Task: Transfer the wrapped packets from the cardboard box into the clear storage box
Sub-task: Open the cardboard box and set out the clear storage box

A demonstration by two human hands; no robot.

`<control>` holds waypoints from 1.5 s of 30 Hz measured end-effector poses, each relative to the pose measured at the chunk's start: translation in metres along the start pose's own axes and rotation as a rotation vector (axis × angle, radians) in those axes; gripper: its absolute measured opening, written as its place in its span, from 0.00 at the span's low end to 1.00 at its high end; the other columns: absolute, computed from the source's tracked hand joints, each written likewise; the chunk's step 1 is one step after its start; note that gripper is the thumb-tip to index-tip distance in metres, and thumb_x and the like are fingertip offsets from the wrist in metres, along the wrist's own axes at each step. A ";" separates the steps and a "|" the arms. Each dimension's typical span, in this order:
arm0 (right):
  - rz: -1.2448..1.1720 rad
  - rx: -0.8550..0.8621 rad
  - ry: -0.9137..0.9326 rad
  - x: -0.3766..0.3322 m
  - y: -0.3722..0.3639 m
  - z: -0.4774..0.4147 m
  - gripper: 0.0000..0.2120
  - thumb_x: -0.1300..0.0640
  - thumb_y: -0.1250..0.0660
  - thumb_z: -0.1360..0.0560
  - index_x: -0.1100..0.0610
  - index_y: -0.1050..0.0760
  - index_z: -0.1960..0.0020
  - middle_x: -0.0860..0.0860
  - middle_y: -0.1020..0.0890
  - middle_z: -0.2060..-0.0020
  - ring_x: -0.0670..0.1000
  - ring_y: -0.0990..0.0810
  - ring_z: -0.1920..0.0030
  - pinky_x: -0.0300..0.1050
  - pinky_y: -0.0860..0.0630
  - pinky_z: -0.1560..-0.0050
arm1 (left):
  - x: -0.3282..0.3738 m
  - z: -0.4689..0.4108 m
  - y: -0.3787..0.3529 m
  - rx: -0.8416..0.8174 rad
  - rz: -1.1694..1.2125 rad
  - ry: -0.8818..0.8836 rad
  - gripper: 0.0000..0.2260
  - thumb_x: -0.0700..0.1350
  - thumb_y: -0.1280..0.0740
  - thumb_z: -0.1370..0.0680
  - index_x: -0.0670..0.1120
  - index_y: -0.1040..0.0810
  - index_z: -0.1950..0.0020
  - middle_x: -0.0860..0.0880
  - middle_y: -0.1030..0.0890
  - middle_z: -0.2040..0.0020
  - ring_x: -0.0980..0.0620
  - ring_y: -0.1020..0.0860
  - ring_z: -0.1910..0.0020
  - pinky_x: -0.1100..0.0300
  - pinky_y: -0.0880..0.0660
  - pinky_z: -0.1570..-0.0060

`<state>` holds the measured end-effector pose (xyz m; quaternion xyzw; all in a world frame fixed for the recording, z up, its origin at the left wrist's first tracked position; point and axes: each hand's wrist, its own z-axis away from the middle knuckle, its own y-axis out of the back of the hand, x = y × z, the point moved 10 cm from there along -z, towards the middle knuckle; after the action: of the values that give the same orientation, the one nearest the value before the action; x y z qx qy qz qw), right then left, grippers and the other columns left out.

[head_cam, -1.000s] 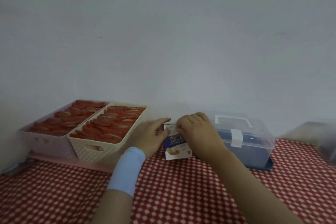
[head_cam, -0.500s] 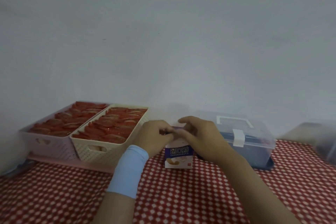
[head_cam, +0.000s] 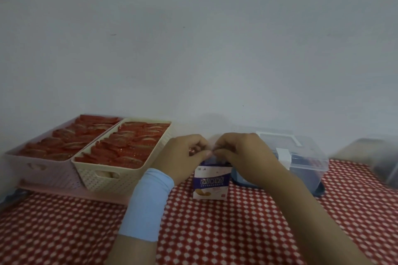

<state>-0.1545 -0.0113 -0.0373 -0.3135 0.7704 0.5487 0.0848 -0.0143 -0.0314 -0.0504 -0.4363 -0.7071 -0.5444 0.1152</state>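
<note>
A small white and purple cardboard box (head_cam: 211, 183) stands upright on the red checked tablecloth (head_cam: 215, 232). My left hand (head_cam: 183, 157) and my right hand (head_cam: 243, 157) meet over its top, fingers curled and pinching at the box's top flap. What lies between the fingertips is hidden. The clear storage box (head_cam: 305, 159) with a white handle and latch sits right behind my right hand, its lid down. A light blue band wraps my left wrist.
Two woven baskets, one cream (head_cam: 120, 170) and one pink (head_cam: 43, 170), full of red wrapped packets, stand at the left on a pink tray. Another clear container (head_cam: 379, 157) is at the far right. A plain wall rises behind.
The cardboard box went from tilted under my hands to standing upright. Both hands rose to its top edge and their fingertips came together there.
</note>
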 end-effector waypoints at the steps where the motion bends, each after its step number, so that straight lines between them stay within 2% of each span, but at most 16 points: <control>1: -0.014 0.012 -0.004 0.000 0.002 0.001 0.04 0.50 0.33 0.21 0.41 0.21 0.53 0.42 0.15 0.60 0.40 0.18 0.59 0.43 0.18 0.56 | 0.002 0.001 0.000 -0.004 0.020 0.002 0.04 0.51 0.30 0.23 0.57 0.18 0.49 0.61 0.17 0.54 0.66 0.21 0.53 0.71 0.26 0.51; 5: -0.083 0.123 -0.053 0.003 0.014 0.007 0.06 0.51 0.32 0.21 0.40 0.23 0.55 0.38 0.17 0.60 0.37 0.20 0.57 0.35 0.22 0.56 | -0.001 0.007 -0.007 -0.057 0.038 0.024 0.17 0.48 0.29 0.24 0.55 0.23 0.36 0.62 0.22 0.43 0.66 0.25 0.46 0.78 0.30 0.49; 8: -0.125 0.201 -0.062 0.001 0.023 0.009 0.04 0.49 0.31 0.22 0.41 0.23 0.54 0.35 0.20 0.59 0.37 0.22 0.57 0.33 0.26 0.59 | -0.011 0.007 -0.014 -0.056 0.099 0.067 0.12 0.49 0.31 0.23 0.55 0.21 0.39 0.61 0.18 0.47 0.67 0.22 0.50 0.67 0.24 0.46; 11: -0.254 0.275 -0.036 -0.001 0.034 0.012 0.08 0.52 0.31 0.23 0.41 0.24 0.47 0.34 0.23 0.48 0.38 0.24 0.50 0.30 0.28 0.57 | -0.006 0.005 -0.004 0.052 0.196 0.092 0.06 0.51 0.34 0.20 0.57 0.20 0.44 0.59 0.17 0.54 0.66 0.20 0.54 0.72 0.26 0.55; 15: -0.185 0.410 0.095 -0.007 0.052 0.017 0.11 0.60 0.30 0.26 0.45 0.25 0.50 0.39 0.25 0.50 0.40 0.25 0.52 0.28 0.29 0.57 | -0.020 0.001 0.007 0.218 0.228 0.201 0.12 0.55 0.36 0.19 0.54 0.24 0.38 0.56 0.19 0.46 0.59 0.21 0.48 0.66 0.27 0.53; 18: -0.034 0.235 0.090 -0.011 0.031 0.011 0.08 0.61 0.31 0.25 0.48 0.20 0.53 0.41 0.20 0.54 0.43 0.22 0.55 0.40 0.22 0.52 | -0.034 0.001 0.005 0.282 0.274 0.275 0.14 0.50 0.32 0.21 0.54 0.29 0.37 0.54 0.20 0.47 0.58 0.22 0.50 0.67 0.29 0.55; 21: 0.155 0.071 0.113 -0.011 0.003 0.007 0.10 0.58 0.36 0.21 0.49 0.18 0.45 0.44 0.19 0.45 0.48 0.23 0.45 0.46 0.24 0.44 | -0.042 0.002 0.007 0.368 0.334 0.276 0.16 0.41 0.27 0.24 0.50 0.30 0.42 0.52 0.21 0.46 0.58 0.21 0.51 0.69 0.28 0.57; 25: 0.107 -0.038 0.063 -0.006 -0.011 0.005 0.16 0.55 0.43 0.16 0.52 0.24 0.32 0.48 0.21 0.36 0.50 0.24 0.37 0.45 0.26 0.37 | -0.025 0.003 0.023 0.471 0.023 0.129 0.11 0.33 0.28 0.28 0.48 0.23 0.58 0.52 0.25 0.52 0.59 0.23 0.57 0.73 0.29 0.60; 27: 0.113 -0.072 0.053 -0.005 -0.014 0.007 0.18 0.53 0.45 0.16 0.54 0.28 0.28 0.49 0.23 0.33 0.50 0.25 0.35 0.46 0.27 0.35 | -0.009 0.003 0.023 0.418 0.022 0.037 0.11 0.33 0.30 0.26 0.50 0.21 0.59 0.55 0.23 0.54 0.60 0.23 0.57 0.73 0.28 0.57; 30: 0.240 -0.111 0.060 -0.006 -0.022 0.008 0.20 0.52 0.46 0.17 0.53 0.30 0.27 0.51 0.20 0.38 0.52 0.23 0.39 0.54 0.31 0.31 | 0.003 0.002 0.005 0.154 0.004 0.045 0.08 0.41 0.35 0.20 0.52 0.19 0.47 0.60 0.21 0.49 0.64 0.24 0.51 0.78 0.31 0.53; 33: 0.375 -0.081 0.058 -0.005 -0.022 0.009 0.23 0.44 0.47 0.19 0.48 0.33 0.26 0.46 0.21 0.35 0.50 0.27 0.33 0.64 0.54 0.23 | 0.001 0.006 -0.010 -0.041 0.013 0.100 0.12 0.49 0.38 0.18 0.53 0.22 0.35 0.61 0.21 0.44 0.69 0.26 0.48 0.83 0.35 0.55; 36: 0.412 -0.044 0.061 -0.005 -0.016 0.009 0.26 0.38 0.47 0.20 0.46 0.35 0.25 0.44 0.22 0.34 0.48 0.29 0.30 0.66 0.63 0.24 | -0.002 0.009 -0.010 -0.081 0.052 0.128 0.19 0.53 0.34 0.20 0.58 0.28 0.29 0.58 0.23 0.38 0.66 0.26 0.44 0.76 0.31 0.49; 39: 0.425 0.002 0.044 -0.003 -0.009 0.008 0.23 0.44 0.45 0.18 0.46 0.36 0.24 0.43 0.22 0.35 0.47 0.27 0.32 0.64 0.63 0.23 | -0.003 0.007 -0.011 -0.091 0.033 0.129 0.20 0.52 0.31 0.22 0.59 0.27 0.30 0.58 0.24 0.37 0.61 0.26 0.39 0.67 0.30 0.40; 41: 0.399 0.043 0.029 -0.002 -0.003 0.007 0.22 0.49 0.43 0.18 0.45 0.37 0.25 0.44 0.22 0.35 0.47 0.26 0.33 0.61 0.61 0.23 | 0.000 0.006 -0.009 -0.055 -0.043 0.093 0.16 0.51 0.32 0.22 0.57 0.24 0.34 0.58 0.23 0.38 0.62 0.25 0.41 0.74 0.32 0.46; 43: 0.410 0.104 0.035 0.000 0.004 0.006 0.22 0.54 0.40 0.20 0.45 0.34 0.26 0.45 0.25 0.33 0.48 0.27 0.33 0.58 0.54 0.23 | 0.002 0.005 -0.003 0.003 -0.065 0.070 0.13 0.51 0.34 0.21 0.56 0.23 0.36 0.58 0.22 0.40 0.62 0.24 0.44 0.77 0.32 0.51; 45: 0.442 0.145 0.046 0.005 0.009 0.005 0.21 0.56 0.35 0.22 0.46 0.27 0.30 0.47 0.26 0.32 0.49 0.27 0.34 0.55 0.44 0.26 | -0.001 0.003 0.005 0.072 -0.027 0.070 0.13 0.49 0.37 0.20 0.55 0.23 0.36 0.58 0.22 0.41 0.61 0.24 0.43 0.70 0.27 0.44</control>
<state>-0.1644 -0.0067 -0.0347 -0.1427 0.8593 0.4900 -0.0326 -0.0093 -0.0291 -0.0493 -0.4029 -0.7275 -0.5352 0.1481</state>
